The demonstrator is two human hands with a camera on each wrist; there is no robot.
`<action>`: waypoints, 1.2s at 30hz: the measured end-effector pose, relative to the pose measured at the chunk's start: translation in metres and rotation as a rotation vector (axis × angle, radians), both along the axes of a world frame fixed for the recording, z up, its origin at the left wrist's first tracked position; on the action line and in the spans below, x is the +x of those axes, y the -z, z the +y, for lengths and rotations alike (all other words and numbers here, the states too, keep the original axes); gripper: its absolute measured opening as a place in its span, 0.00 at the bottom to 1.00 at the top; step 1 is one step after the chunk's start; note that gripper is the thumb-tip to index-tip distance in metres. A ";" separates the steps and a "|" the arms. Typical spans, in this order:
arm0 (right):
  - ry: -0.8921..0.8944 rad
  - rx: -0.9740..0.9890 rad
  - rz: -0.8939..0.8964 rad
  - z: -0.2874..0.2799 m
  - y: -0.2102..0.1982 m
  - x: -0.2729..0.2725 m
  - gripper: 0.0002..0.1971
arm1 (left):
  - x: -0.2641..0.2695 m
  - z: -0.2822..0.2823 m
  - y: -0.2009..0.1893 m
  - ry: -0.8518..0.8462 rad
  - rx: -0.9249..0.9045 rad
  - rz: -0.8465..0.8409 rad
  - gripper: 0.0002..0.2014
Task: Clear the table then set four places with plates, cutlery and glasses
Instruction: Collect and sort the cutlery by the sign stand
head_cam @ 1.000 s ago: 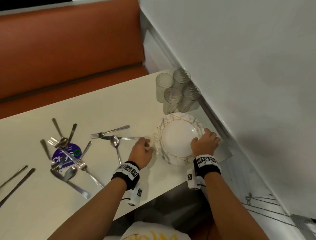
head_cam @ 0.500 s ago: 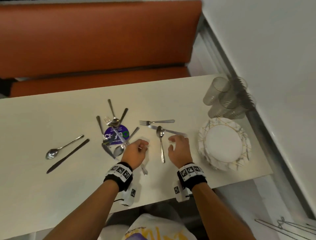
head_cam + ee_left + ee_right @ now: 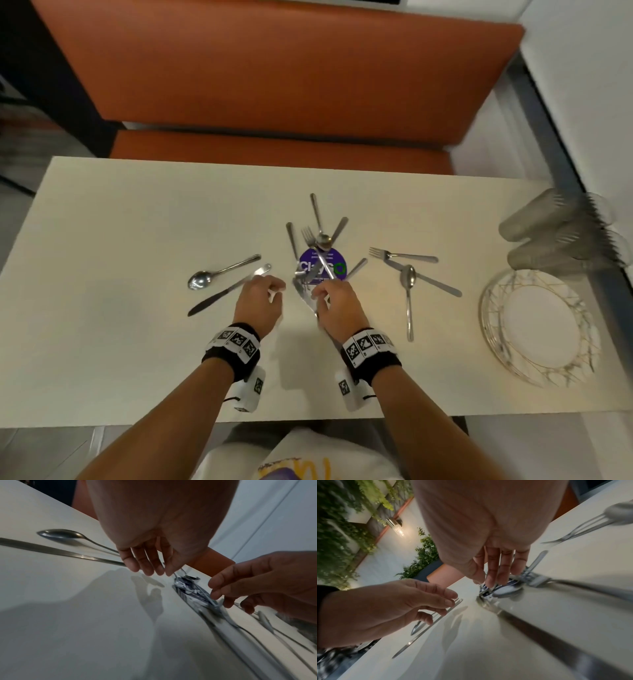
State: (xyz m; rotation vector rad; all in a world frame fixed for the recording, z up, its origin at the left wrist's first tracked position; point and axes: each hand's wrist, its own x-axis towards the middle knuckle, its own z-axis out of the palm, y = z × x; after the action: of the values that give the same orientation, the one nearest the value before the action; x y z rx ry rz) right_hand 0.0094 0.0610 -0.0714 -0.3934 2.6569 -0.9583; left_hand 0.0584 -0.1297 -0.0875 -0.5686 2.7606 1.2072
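Note:
Several forks, knives and spoons lie crossed in a pile [image 3: 317, 255] on a round purple sticker [image 3: 337, 265] at the table's middle. My right hand [image 3: 318, 296] hovers at the pile's near edge with its fingertips [image 3: 490, 584] down on the cutlery, gripping nothing. My left hand [image 3: 275, 291] hangs just left of the pile, fingers [image 3: 147, 569] loosely curled and empty, above the tip of a knife handle [image 3: 262, 270]. A stack of white gold-patterned plates [image 3: 537, 325] and a cluster of ribbed glasses [image 3: 555, 233] stand at the right end.
A spoon [image 3: 205, 279] and a knife [image 3: 219, 296] lie left of my hands. A fork [image 3: 404, 255], a knife [image 3: 431, 281] and a spoon [image 3: 408, 298] lie crossed between the pile and the plates. An orange bench [image 3: 274, 68] runs behind the table; a wall borders its right.
Both hands left the plate stack and moved left along the table. The right hand has gone from the spoon on the right to the central pile.

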 end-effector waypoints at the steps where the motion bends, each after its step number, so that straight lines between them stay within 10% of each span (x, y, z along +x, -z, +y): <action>1: -0.022 0.013 0.013 -0.010 0.000 0.000 0.08 | 0.002 -0.009 0.002 -0.010 -0.043 0.011 0.11; 13: -0.114 0.590 0.037 -0.035 0.003 -0.008 0.22 | -0.001 -0.043 0.018 0.040 -0.221 -0.002 0.20; 27: 0.071 0.435 -0.025 -0.032 0.006 0.006 0.17 | -0.007 0.005 0.004 0.106 0.080 -0.085 0.13; 36: -0.052 0.352 0.082 -0.025 0.017 0.034 0.11 | -0.005 0.017 0.015 0.362 -0.154 -0.181 0.21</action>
State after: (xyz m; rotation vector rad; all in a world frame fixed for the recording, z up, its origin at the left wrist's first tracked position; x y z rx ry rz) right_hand 0.0430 0.0359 -0.0887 -0.4234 2.7992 -0.4527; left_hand 0.0534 -0.1122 -0.1024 -0.1630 2.6611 0.8286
